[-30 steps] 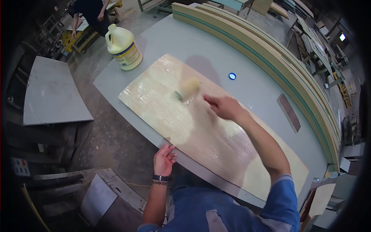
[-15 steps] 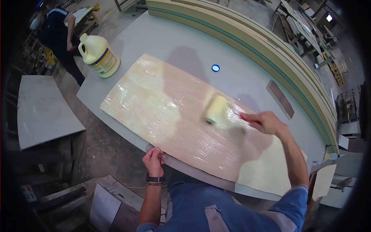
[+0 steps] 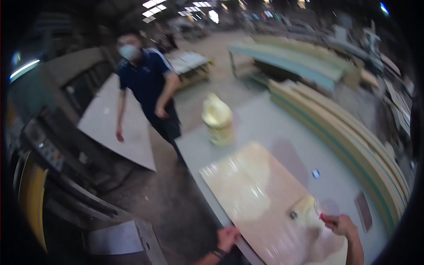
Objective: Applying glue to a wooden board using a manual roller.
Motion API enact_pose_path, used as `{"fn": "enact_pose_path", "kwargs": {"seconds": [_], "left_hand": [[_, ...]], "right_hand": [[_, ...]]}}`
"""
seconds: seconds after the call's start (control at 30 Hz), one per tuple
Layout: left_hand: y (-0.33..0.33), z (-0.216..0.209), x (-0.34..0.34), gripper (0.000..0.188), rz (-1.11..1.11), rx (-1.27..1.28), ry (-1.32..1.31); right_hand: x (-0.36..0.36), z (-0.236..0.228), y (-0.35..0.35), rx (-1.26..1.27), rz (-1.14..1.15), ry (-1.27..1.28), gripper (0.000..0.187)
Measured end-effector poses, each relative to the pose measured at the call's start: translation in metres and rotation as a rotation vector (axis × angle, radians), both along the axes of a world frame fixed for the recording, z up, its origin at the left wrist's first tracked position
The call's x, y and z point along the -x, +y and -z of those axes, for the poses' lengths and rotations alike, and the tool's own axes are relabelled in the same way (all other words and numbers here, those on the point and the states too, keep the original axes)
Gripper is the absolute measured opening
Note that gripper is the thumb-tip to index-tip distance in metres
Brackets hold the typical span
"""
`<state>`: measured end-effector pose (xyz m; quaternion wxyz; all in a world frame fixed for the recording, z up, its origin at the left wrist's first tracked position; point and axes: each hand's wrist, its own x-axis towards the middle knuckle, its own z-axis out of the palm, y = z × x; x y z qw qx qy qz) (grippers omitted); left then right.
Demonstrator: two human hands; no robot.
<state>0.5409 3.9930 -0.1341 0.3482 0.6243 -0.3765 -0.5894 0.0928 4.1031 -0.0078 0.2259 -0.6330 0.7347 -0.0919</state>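
My right hand (image 3: 341, 225) is closed round the red handle of a paint roller (image 3: 304, 208). The roller's pale yellow sleeve lies on a thin wooden sheet (image 3: 282, 194), which has a wet, shiny coat with a yellowish tint in places. At the sheet's near left edge, my left hand (image 3: 228, 238) is curled with its fingers closed against that edge; motion blurs the fingertips. Beyond the sheet's far end stands a pale yellow jug (image 3: 218, 120) with a handle. A small blue cap (image 3: 316, 173) lies to the right of the sheet.
The sheet rests on a grey table (image 3: 251, 119). Long stacked boards (image 3: 344, 145) line its right side, with a small brown strip (image 3: 364, 211) near them. A masked person (image 3: 148, 84) in dark clothes stands left beyond the table, beside a large pale panel (image 3: 117, 126).
My view has swung up and left, so the table sits lower right and blurred. The other person now faces this way and shows more fully. My hands keep their holds.
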Motion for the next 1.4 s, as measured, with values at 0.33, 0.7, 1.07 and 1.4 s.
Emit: {"fn": "enact_pose_path", "kwargs": {"seconds": [0.33, 0.7, 1.07, 1.4], "left_hand": [[-0.007, 0.009, 0.004, 0.019, -0.023, -0.052, 0.153], [-0.012, 0.002, 0.011, 0.022, -0.008, 0.008, 0.147], [-0.013, -0.009, 0.005, 0.024, 0.012, 0.014, 0.172], [-0.015, -0.011, 0.015, 0.023, 0.094, -0.018, 0.062]], "right_hand": [[-0.067, -0.012, -0.157, 0.028, -0.116, 0.026, 0.04], [-0.08, -0.027, -0.06, -0.04, -0.067, -0.12, 0.045], [-0.215, 0.0, -0.202, 0.018, -0.283, 0.034, 0.046], [-0.31, 0.006, -0.299, 0.036, -0.286, 0.034, 0.041]]}}
